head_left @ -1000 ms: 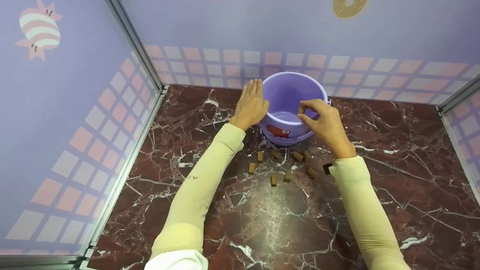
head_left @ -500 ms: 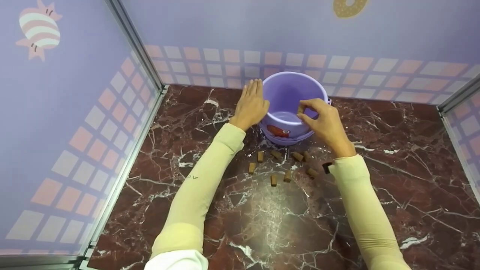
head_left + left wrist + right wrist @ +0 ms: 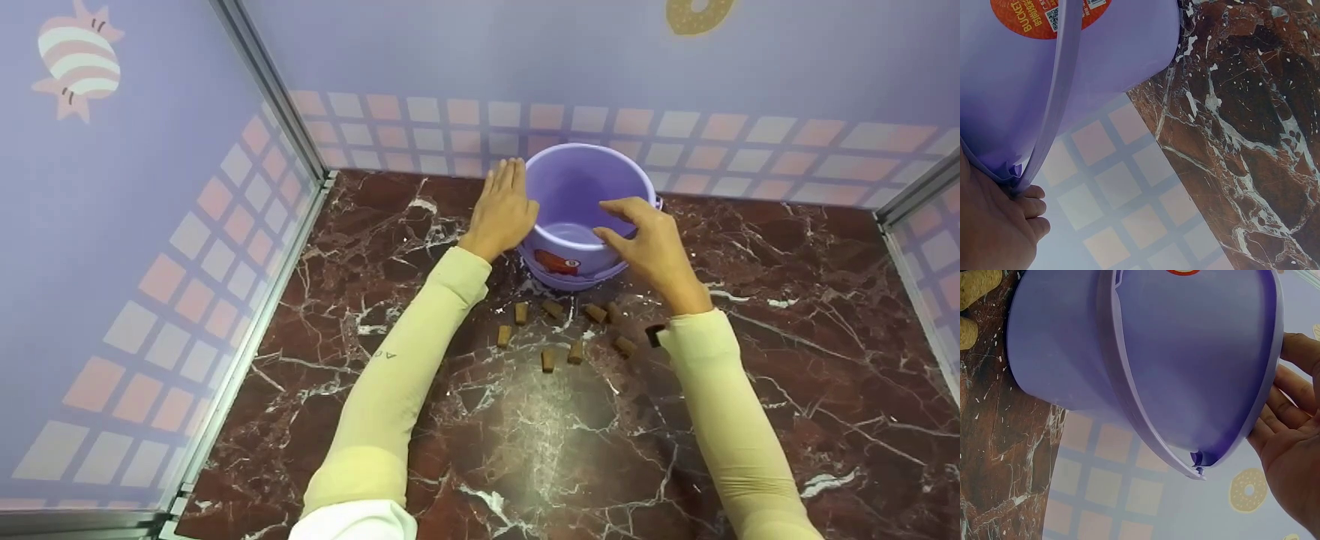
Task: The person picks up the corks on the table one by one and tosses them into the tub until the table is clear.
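Observation:
A purple bucket (image 3: 589, 180) stands upright by the back wall, its handle hanging down at the front. My left hand (image 3: 501, 214) rests against the bucket's left rim with straight fingers; the left wrist view shows the hand (image 3: 996, 225) beside the handle joint. Over the right side of the rim is my right hand (image 3: 649, 240), thumb and index finger apart with nothing between them. From the right wrist view, the fingers (image 3: 1292, 391) lie at the rim. Several brown corks (image 3: 575, 352) lie scattered before the bucket. The bucket's bottom is only partly visible.
Dark red marble-patterned tabletop (image 3: 465, 450) spreads under everything. Purple panels enclose it: a back wall (image 3: 450, 60) behind the bucket, a left wall (image 3: 150, 187), and a metal frame strip (image 3: 270, 75) at their corner.
My right thumb and index finger have parted, and the cork they pinched over the bucket is gone from between them. The left hand and the corks on the table have stayed put.

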`<move>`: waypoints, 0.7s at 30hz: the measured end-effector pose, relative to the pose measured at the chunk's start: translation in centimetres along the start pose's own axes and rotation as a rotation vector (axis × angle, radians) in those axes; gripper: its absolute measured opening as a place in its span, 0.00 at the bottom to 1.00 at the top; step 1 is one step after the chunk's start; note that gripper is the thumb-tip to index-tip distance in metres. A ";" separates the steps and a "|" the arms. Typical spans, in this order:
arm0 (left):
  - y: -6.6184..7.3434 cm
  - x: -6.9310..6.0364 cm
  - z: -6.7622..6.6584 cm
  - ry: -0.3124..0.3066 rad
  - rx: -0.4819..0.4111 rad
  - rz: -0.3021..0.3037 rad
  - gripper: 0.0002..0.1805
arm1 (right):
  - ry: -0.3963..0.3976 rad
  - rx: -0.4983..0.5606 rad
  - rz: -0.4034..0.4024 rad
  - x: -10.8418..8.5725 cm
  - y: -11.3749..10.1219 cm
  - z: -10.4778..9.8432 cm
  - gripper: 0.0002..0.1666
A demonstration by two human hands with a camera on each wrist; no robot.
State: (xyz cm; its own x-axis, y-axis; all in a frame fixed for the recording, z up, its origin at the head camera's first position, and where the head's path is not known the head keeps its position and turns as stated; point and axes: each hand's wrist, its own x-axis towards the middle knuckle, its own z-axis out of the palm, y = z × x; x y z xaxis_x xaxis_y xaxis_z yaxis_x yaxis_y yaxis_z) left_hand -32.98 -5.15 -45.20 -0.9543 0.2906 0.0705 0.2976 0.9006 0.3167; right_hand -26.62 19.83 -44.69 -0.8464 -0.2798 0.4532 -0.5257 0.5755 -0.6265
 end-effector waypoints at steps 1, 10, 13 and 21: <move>0.0 0.0 0.0 0.001 -0.004 0.000 0.39 | 0.000 0.001 0.000 0.0 0.0 0.0 0.24; 0.0 0.0 0.1 -0.004 -0.013 -0.005 0.39 | 0.006 0.006 -0.017 -0.1 -0.1 0.0 0.24; 0.0 0.0 0.1 -0.006 -0.005 -0.003 0.39 | 0.012 -0.004 -0.022 -0.1 -0.1 -0.1 0.24; 0.0 -0.1 -0.1 -0.004 0.005 -0.008 0.39 | 0.028 -0.013 -0.021 -0.2 -0.4 -0.5 0.25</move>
State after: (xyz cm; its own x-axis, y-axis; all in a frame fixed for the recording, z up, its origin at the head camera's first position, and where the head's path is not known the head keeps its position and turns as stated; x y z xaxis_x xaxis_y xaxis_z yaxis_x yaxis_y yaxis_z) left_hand -32.90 -5.20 -45.14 -0.9565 0.2847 0.0644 0.2902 0.9045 0.3126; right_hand -26.19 20.04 -44.19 -0.8324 -0.2703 0.4839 -0.5420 0.5797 -0.6085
